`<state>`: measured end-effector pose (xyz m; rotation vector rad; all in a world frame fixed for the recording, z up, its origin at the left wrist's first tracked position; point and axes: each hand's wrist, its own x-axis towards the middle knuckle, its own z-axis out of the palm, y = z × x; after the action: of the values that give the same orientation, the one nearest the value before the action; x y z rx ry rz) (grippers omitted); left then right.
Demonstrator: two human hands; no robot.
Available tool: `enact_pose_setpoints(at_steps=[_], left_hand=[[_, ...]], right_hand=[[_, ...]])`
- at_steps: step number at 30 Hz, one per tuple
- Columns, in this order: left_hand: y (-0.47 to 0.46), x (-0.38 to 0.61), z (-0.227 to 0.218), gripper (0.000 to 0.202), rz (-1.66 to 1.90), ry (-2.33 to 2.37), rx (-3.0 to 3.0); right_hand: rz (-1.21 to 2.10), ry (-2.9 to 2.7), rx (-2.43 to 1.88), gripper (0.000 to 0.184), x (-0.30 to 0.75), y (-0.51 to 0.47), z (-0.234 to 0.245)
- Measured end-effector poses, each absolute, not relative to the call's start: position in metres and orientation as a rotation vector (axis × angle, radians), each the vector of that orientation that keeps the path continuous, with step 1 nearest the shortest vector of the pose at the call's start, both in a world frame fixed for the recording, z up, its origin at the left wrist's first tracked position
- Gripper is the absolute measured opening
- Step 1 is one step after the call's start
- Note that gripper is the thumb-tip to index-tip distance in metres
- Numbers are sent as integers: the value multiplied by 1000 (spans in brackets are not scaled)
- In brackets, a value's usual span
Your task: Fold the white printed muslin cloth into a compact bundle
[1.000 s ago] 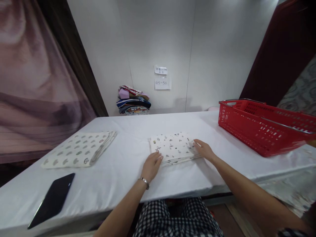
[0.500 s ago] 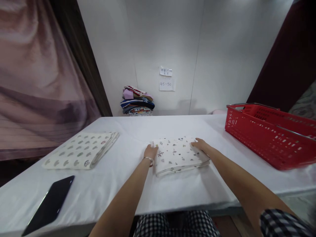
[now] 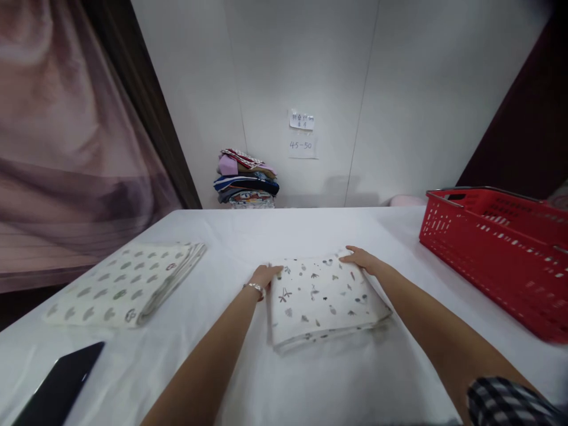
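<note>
A folded white cloth with small dark prints [image 3: 323,302] lies on the white table [image 3: 288,231] in front of me. My left hand [image 3: 264,276] rests at its far left corner, fingers flat against the edge. At the far right corner my right hand [image 3: 361,258] lies on the cloth with fingers stretched out. Both hands touch the cloth and neither grips it.
A second folded cloth with grey-green prints [image 3: 128,284] lies to the left. A black phone [image 3: 55,393] sits at the near left edge. A red plastic basket [image 3: 497,248] stands at the right. A pile of folded clothes [image 3: 246,180] sits against the wall under paper notes [image 3: 302,133].
Both hands slid from the cloth's near edge and sides to its far corners. The view moved closer and lower over the table.
</note>
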<state>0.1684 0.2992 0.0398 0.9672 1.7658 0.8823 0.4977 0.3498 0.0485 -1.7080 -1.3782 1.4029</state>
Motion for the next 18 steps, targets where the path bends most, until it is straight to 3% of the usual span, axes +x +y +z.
enact_pose_setpoints(at_steps=[5,9,18], left_hand=[[293,170,40,55,908,1634,913],[284,171,43,45,935,1335,767],[274,170,53,43,854,1272,757]], right_hand=[[1499,-1301,-1556,99,506,345,48],[1633,-1224,-1403,109,507,341,49],[1710,-1448,-1489,104,510,341,65]])
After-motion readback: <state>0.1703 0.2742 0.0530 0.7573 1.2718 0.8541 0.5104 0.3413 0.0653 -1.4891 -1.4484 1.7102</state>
